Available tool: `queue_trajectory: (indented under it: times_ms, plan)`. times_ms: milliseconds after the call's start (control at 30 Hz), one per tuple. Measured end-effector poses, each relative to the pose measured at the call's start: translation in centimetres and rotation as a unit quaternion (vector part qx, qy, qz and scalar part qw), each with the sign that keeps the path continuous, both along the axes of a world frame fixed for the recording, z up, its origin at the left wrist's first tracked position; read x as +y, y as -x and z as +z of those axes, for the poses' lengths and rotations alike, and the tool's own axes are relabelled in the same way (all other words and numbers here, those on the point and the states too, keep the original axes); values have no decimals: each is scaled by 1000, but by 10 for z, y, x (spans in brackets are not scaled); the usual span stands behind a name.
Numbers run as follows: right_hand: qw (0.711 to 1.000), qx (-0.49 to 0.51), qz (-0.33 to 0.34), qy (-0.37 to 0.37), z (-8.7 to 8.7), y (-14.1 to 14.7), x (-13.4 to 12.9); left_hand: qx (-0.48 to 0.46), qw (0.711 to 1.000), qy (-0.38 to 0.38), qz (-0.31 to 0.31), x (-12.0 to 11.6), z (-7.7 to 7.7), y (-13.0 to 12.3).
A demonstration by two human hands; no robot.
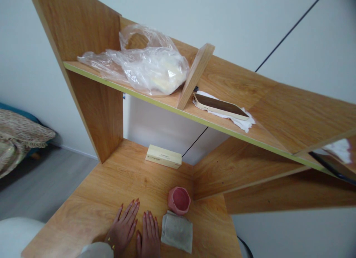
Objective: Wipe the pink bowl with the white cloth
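Observation:
My left hand (124, 228) lies flat on the wooden desk (122, 180), its fingers stretched out and slightly apart. Close beside it, my right hand (149, 234) also rests palm down with straight fingers. Neither holds anything. Just right of my right hand is a folded grey cloth (177, 232), apart from the fingers. Behind the cloth stands a pink faceted cup (179, 201), which seems to touch the cloth's far edge. Farther back on the desk, a long pale yellow box (163, 156) lies near the wall.
Above the desk runs a wooden shelf (222, 122). It bears a clear plastic bag (155, 70), an upright divider (197, 76) and a phone (221, 105) on white tissue (244, 123). Another dark device (333, 169) sits at the right. A white rounded seat (18, 235) is at lower left.

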State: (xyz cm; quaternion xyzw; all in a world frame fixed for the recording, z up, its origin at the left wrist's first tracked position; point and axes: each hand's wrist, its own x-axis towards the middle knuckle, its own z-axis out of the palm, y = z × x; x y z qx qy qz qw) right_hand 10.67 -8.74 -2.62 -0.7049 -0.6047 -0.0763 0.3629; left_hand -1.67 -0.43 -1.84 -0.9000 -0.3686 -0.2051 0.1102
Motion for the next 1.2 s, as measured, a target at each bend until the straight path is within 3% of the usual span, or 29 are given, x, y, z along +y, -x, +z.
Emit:
queue_trajectory:
  times_ms: [500,900,1200]
  plan:
    - [1000,19,4,3,0,-1,0,0,1000,15,8,-1,-9,0]
    - [1000,-15,7,-8,-6,-3,2,6,1000,-14,-8,2,-2,2]
    - [1000,-9,4,-14,0,-2,2,-8,999,-30,-7,2,-4,0]
